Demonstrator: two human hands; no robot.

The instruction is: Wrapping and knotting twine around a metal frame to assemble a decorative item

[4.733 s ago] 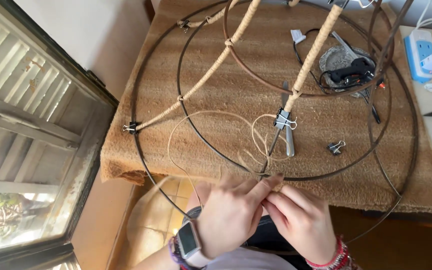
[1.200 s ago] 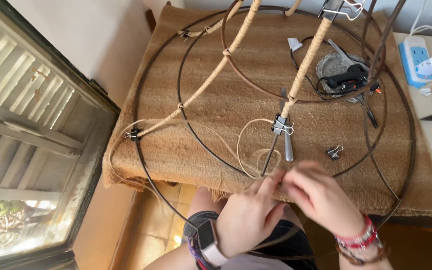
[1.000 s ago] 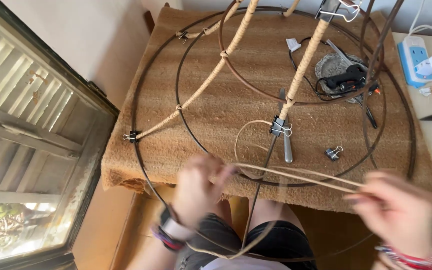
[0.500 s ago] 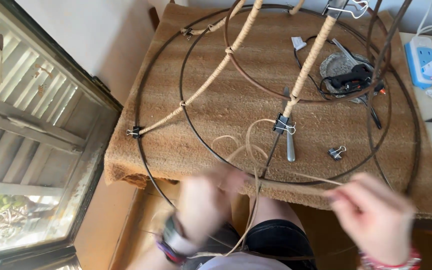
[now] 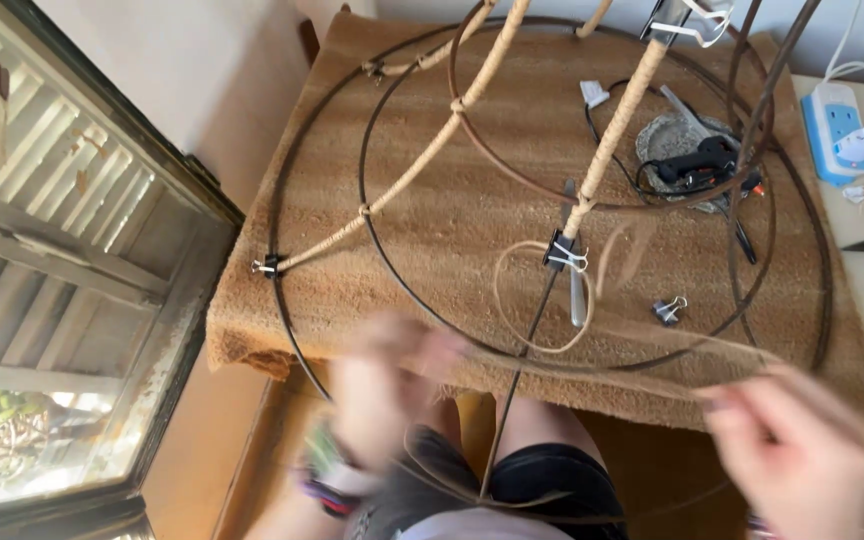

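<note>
A pale cane strand [image 5: 552,345] loops over a dark wire frame [image 5: 372,230] on a brown mat [image 5: 422,250]; the blurred left hand [image 5: 387,385] grips near the frame, right hand [image 5: 802,450] pinching the strand taut.

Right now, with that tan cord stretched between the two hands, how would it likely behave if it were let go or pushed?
The tan cord lies in a loose loop on the brown mat, so it is probably floppy and light. Drawn out toward the right hand, it looks fairly straight, so tension likely shapes it. Pushed, it would probably bunch rather than slide whole.
</note>
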